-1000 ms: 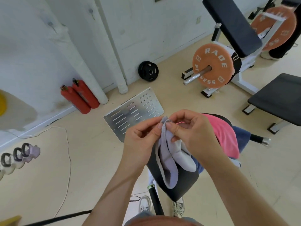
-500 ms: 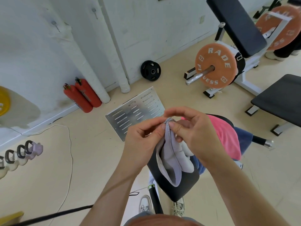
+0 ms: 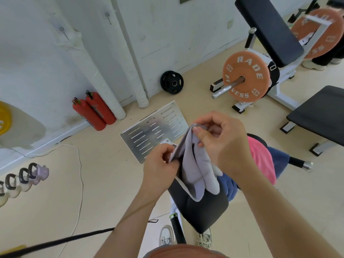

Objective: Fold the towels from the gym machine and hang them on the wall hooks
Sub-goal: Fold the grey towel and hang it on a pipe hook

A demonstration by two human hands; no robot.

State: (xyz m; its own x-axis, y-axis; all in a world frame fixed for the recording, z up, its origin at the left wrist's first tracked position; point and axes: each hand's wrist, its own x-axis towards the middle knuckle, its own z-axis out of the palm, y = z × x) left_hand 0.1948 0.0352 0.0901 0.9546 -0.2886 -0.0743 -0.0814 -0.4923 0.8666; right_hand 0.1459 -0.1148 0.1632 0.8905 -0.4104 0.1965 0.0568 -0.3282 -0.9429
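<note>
Nearest the wearer, the black seat pad [image 3: 201, 207] of the gym machine stands just beyond the person's shoes [image 3: 166, 236]. Above it both hands hold the grey towel [image 3: 197, 164] in the air. The left hand [image 3: 160, 162] pinches the towel's left edge low down. The right hand [image 3: 223, 144] pinches the top corner between thumb and curled fingers, higher and further over the pad. The towel hangs in loose lengthwise folds, and its lower end droops in front of the pad. Whether it touches the pad cannot be told.

The fold looks barely begun, and the likeliest fault is misalignment. The two pinches sit at unequal heights, so the edges may meet askew and give a crooked fold. Both grips are small fingertip pinches on soft cloth. A corner could slip, and the towel would drop onto the pad or past it to the floor. The drooping end could also catch the pile behind it and pull it along.

No true container shows. The pad is the nearest thing to one. On its far side lie the pink towel [image 3: 260, 159] and, partly under it, the blue towel [image 3: 279, 161], both unfolded.

Beyond the pad a slotted metal plate [image 3: 154, 131] lies flat on the floor. Further on, two red fire extinguishers [image 3: 93, 110] lean at the foot of the white wall. High on that wall, well apart from the pad, are the small wall hooks [image 3: 62, 30]. They look slight, so a thickly folded towel might slide off.
</note>
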